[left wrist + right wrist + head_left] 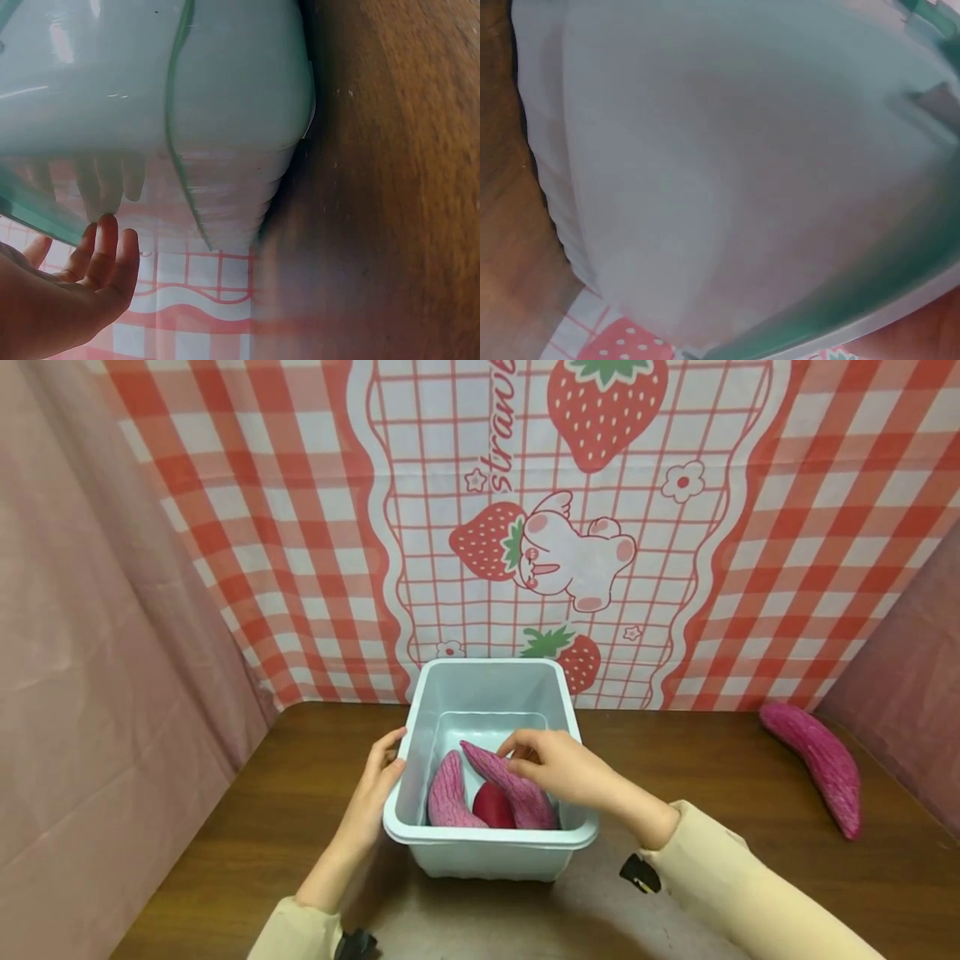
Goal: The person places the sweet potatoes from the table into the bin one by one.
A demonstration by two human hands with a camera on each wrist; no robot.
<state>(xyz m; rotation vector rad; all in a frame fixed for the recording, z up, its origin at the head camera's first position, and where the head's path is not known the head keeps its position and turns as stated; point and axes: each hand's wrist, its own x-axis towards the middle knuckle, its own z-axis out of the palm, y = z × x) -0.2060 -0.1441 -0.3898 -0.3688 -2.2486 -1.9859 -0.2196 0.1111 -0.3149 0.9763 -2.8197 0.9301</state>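
Note:
In the head view, a pale blue plastic basin stands on the table. Inside it lie two curved, streaky pink eggplants, the left eggplant and the right eggplant, with a smooth dark red rounded item between them. My right hand reaches over the basin's right rim, bent fingers and thumb pinching the upper part of the right eggplant. On the other side, my left hand touches the basin's outer wall under the rim; its fingers are relaxed in the left wrist view.
Another pink eggplant lies at the far right of the brown wooden table. A red checked cloth with strawberries hangs behind the basin. Pink curtains flank the table.

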